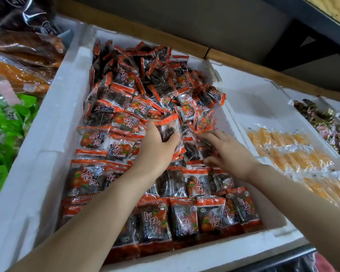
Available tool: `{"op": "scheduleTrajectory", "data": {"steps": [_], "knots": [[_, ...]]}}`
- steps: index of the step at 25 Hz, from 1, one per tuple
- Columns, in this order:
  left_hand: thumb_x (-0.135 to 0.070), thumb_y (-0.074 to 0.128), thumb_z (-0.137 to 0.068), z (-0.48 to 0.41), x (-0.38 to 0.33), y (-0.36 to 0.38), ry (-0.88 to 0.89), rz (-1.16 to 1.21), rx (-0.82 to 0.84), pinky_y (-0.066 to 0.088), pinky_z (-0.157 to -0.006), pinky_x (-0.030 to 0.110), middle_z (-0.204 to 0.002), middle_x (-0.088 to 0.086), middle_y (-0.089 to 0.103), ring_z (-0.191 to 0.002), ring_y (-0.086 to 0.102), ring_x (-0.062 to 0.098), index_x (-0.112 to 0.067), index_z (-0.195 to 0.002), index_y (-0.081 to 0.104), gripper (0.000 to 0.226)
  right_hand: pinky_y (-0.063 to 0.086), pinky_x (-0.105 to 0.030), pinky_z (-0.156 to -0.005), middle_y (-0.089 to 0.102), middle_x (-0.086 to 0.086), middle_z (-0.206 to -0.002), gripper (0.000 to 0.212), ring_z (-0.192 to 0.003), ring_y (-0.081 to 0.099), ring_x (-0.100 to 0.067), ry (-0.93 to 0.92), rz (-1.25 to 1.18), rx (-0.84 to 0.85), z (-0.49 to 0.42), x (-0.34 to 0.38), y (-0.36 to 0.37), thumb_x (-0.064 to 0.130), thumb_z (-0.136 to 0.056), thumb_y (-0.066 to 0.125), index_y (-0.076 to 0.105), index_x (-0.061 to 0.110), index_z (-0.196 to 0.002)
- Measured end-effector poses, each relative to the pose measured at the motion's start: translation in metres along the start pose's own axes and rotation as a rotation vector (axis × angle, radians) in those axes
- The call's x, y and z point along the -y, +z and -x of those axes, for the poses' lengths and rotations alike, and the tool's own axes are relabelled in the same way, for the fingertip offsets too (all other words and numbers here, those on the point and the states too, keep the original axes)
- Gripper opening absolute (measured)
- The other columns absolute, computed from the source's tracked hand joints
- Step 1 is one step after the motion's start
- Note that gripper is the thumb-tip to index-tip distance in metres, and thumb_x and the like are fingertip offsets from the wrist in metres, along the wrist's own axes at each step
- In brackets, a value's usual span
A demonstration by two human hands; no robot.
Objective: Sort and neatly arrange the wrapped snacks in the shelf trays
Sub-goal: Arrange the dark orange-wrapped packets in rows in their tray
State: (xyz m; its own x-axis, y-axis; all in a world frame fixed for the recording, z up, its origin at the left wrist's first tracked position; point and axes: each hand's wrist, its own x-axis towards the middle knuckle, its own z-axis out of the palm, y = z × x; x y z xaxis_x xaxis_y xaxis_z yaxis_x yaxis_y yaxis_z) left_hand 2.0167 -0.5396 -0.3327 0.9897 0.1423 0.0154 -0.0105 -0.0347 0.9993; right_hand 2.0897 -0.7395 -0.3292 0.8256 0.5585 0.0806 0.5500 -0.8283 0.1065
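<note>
Well, my left hand (155,148) is over the middle of the white foam tray (47,122). Its fingers (151,125) and thumb are clamped on one wrapped snack (169,127), a clear packet with an orange top edge and a dark lump inside. I hold it upright just above the others.

My right hand (230,152) is just beside it, toward the tray's right wall. The fingers there are apart and stretched out, the thumb lower, over a few dark packets (192,150). That hand is blurred, so I cannot tell whether the fingertips are touching them; nothing is pinched that I can see.

The tray is full of the same orange-and-dark snacks. At the near end they stand in neat rows (185,218), overlapping one another with their labels facing up. At the far end they lie in a loose heap (145,85), tilted every which way.

To the right, the neighbouring foam tray (249,103) holds yellow packets (283,146) in its near half. Beyond that is another tray with green-and-gold wrapped sweets (322,118). On my left are bright green packets (10,118), and farther back some orange bags (18,71). A wooden shelf edge (165,41) runs behind the trays.
</note>
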Motion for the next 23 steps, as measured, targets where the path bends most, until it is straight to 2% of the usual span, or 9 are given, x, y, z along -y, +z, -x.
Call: {"op": "scheduleTrajectory", "data": {"steps": [1, 4, 7, 10, 14, 17, 18, 21, 23], "knots": [[-0.026, 0.051, -0.097, -0.001, 0.001, 0.0, -0.003, -0.003, 0.001, 0.041, -0.067, 0.017, -0.102, -0.005, 0.055, -0.084, 0.054, 0.002, -0.012, -0.142, 0.028, 0.053, 0.029, -0.031, -0.108, 0.033, 0.003, -0.146, 0.062, -0.13, 0.035, -0.02, 0.022, 0.001, -0.004, 0.002, -0.004, 0.0, 0.031, -0.09, 0.059, 0.03, 0.026, -0.144], [-0.027, 0.052, -0.096, -0.002, 0.004, 0.001, -0.024, -0.017, 0.002, 0.044, -0.088, 0.028, -0.125, 0.003, 0.053, -0.105, 0.055, 0.015, -0.012, -0.146, 0.022, 0.06, 0.033, -0.034, -0.106, 0.035, -0.002, -0.146, 0.054, -0.128, 0.041, -0.025, 0.13, -0.06, 0.022, -0.01, -0.012, 0.004, 0.028, -0.095, 0.051, 0.03, 0.024, -0.144], [-0.026, 0.051, -0.097, -0.002, 0.004, 0.002, -0.018, -0.011, 0.007, 0.041, -0.073, 0.022, -0.103, -0.008, 0.054, -0.086, 0.053, 0.001, -0.013, -0.146, 0.022, 0.059, 0.042, -0.038, -0.098, 0.045, -0.012, -0.135, 0.062, -0.115, 0.053, -0.03, 0.238, -0.119, 0.02, -0.03, -0.008, 0.004, 0.026, -0.091, 0.059, 0.028, 0.023, -0.144], [-0.027, 0.051, -0.097, -0.003, 0.005, 0.002, -0.027, -0.019, 0.011, 0.037, -0.082, 0.023, -0.112, -0.006, 0.054, -0.09, 0.053, 0.002, -0.012, -0.148, 0.019, 0.062, 0.046, -0.037, -0.092, 0.045, -0.013, -0.132, 0.069, -0.107, 0.056, -0.029, 0.285, -0.117, -0.072, -0.033, 0.004, -0.009, 0.024, -0.085, 0.066, 0.028, 0.024, -0.143], [-0.03, 0.052, -0.096, -0.003, 0.005, 0.004, -0.022, -0.044, 0.02, 0.042, -0.078, 0.024, -0.12, 0.003, 0.055, -0.094, 0.055, 0.008, -0.012, -0.145, 0.023, 0.06, 0.042, -0.019, -0.078, 0.047, -0.008, -0.122, 0.059, -0.089, 0.057, -0.019, 0.309, -0.263, -0.179, -0.004, 0.013, -0.026, 0.033, -0.085, 0.064, 0.036, 0.026, -0.136], [-0.033, 0.052, -0.095, -0.004, 0.007, 0.005, -0.026, -0.046, 0.028, 0.04, -0.102, 0.037, -0.14, 0.003, 0.045, -0.12, 0.049, 0.018, -0.014, -0.147, 0.021, 0.063, 0.041, -0.004, -0.059, 0.055, -0.002, -0.108, 0.048, -0.077, 0.056, -0.01, 0.364, -0.324, -0.004, 0.024, 0.013, -0.016, 0.039, -0.083, 0.066, 0.047, 0.025, -0.125], [-0.033, 0.052, -0.095, -0.004, 0.007, 0.005, -0.03, -0.045, 0.029, 0.036, -0.108, 0.043, -0.145, 0.005, 0.041, -0.128, 0.044, 0.022, -0.015, -0.148, 0.02, 0.064, 0.044, -0.008, -0.06, 0.057, 0.0, -0.106, 0.045, -0.078, 0.057, -0.01, 0.377, -0.338, 0.057, 0.029, 0.012, -0.009, 0.039, -0.084, 0.065, 0.049, 0.024, -0.123], [-0.035, 0.053, -0.095, -0.005, 0.009, 0.005, -0.045, -0.044, 0.032, 0.031, -0.111, 0.049, -0.148, 0.007, 0.037, -0.134, 0.038, 0.026, -0.016, -0.148, 0.02, 0.065, 0.048, -0.031, -0.085, 0.061, -0.005, -0.113, 0.043, -0.095, 0.06, -0.019, 0.382, -0.38, 0.113, 0.035, 0.01, 0.006, 0.036, -0.087, 0.062, 0.051, 0.021, -0.125], [-0.034, 0.053, -0.095, -0.004, 0.01, 0.004, -0.047, -0.049, 0.03, 0.033, -0.11, 0.047, -0.146, 0.008, 0.038, -0.133, 0.039, 0.027, -0.015, -0.147, 0.021, 0.065, 0.046, -0.031, -0.09, 0.06, -0.004, -0.117, 0.042, -0.101, 0.058, -0.019, 0.379, -0.418, 0.119, 0.035, 0.01, 0.005, 0.032, -0.088, 0.062, 0.05, 0.019, -0.126]]}}
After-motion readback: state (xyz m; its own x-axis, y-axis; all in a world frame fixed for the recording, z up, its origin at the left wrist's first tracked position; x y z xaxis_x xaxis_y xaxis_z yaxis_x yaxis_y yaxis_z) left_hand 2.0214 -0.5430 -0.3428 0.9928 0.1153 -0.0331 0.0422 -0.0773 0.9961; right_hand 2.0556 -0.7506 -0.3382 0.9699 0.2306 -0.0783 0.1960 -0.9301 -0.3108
